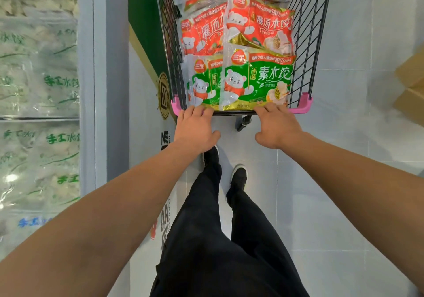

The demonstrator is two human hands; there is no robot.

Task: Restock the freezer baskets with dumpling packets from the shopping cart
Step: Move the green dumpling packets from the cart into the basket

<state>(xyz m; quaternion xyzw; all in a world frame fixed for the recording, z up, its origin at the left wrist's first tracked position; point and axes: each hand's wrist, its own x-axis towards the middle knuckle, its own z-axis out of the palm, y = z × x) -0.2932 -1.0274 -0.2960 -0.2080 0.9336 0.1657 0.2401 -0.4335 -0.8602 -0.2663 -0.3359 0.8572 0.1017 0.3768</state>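
Green and red dumpling packets (pixel 257 79) fill the shopping cart (pixel 302 44). Both hands hold its near handle bar: left hand (pixel 195 129) and right hand (pixel 277 127), fingers curled over it. The freezer (pixel 39 90) stands left.

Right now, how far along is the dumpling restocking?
Barely started, it seems. The shopping cart is piled with red packets and green packets. In hand: the left hand and right hand rest on the cart's near edge, fingers over the rim, holding no packet. The freezer on the left already holds pale dumpling bags. Left: unloading seemingly all of the cart.
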